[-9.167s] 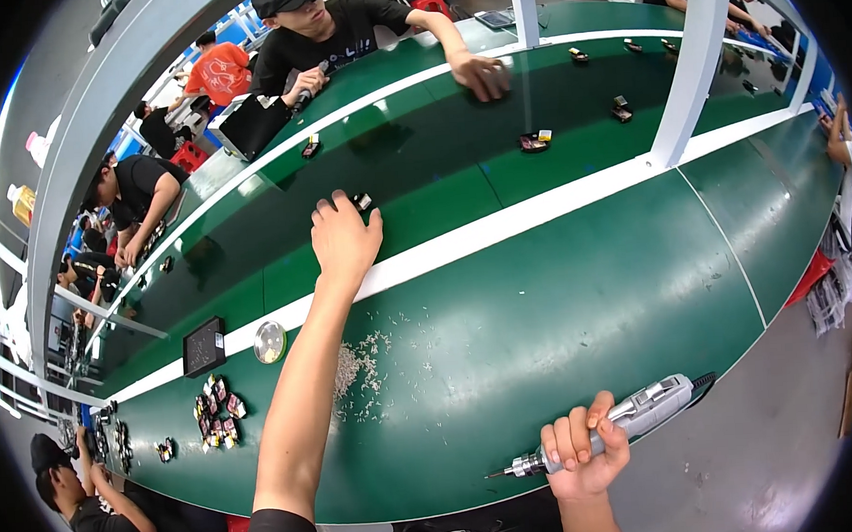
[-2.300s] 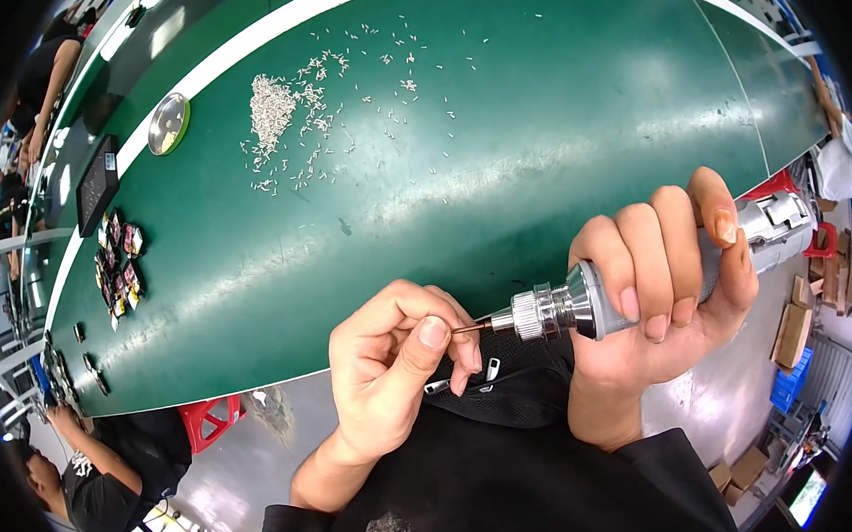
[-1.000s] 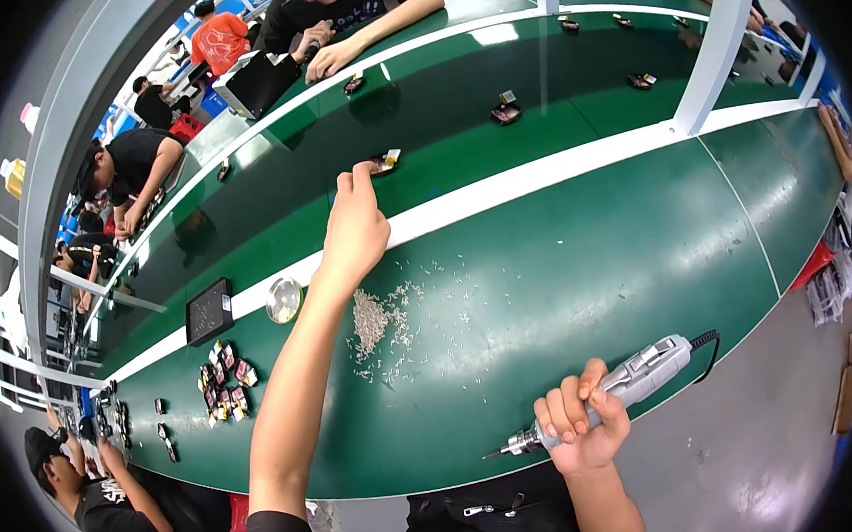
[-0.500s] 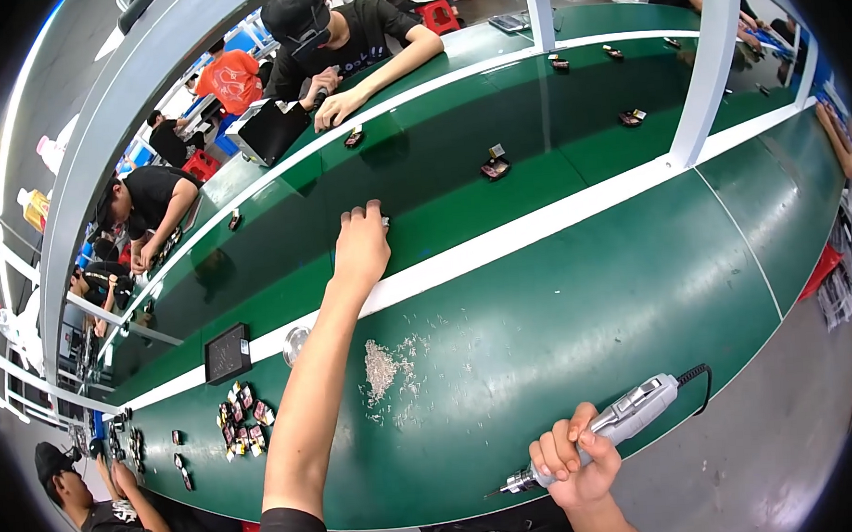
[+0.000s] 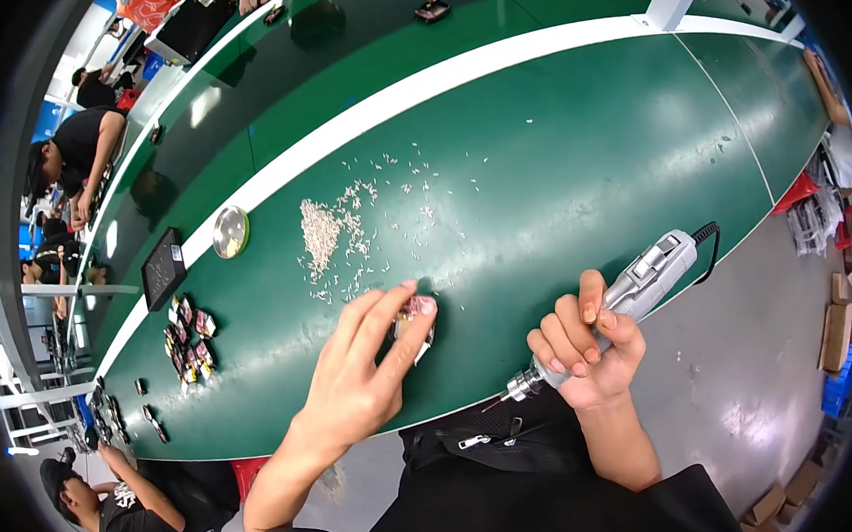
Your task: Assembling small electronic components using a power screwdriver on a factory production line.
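My left hand (image 5: 359, 375) is over the green bench near its front edge, fingers closed round a small dark part with reddish and pale bits (image 5: 412, 315). The fingers cover most of that part, so its exact kind is not clear. In my right hand (image 5: 589, 349) is a grey electric screwdriver (image 5: 650, 272), held tilted with its thin bit pointing down and left, past the bench edge. A pile of tiny pale screw-like pieces (image 5: 320, 235) lies beyond my left hand, with more scattered to its right.
To the left are a heap of small dark parts (image 5: 189, 346), a black tray (image 5: 164, 268) and a round dish (image 5: 231, 231). A white rail (image 5: 416, 83) separates the bench from a green conveyor carrying similar parts (image 5: 432, 9). A co-worker (image 5: 101, 505) sits at the far left.
My left hand has come back from the conveyor to the near bench, bringing the small dark part. The view has tilted down. The screwdriver stays in my right hand.
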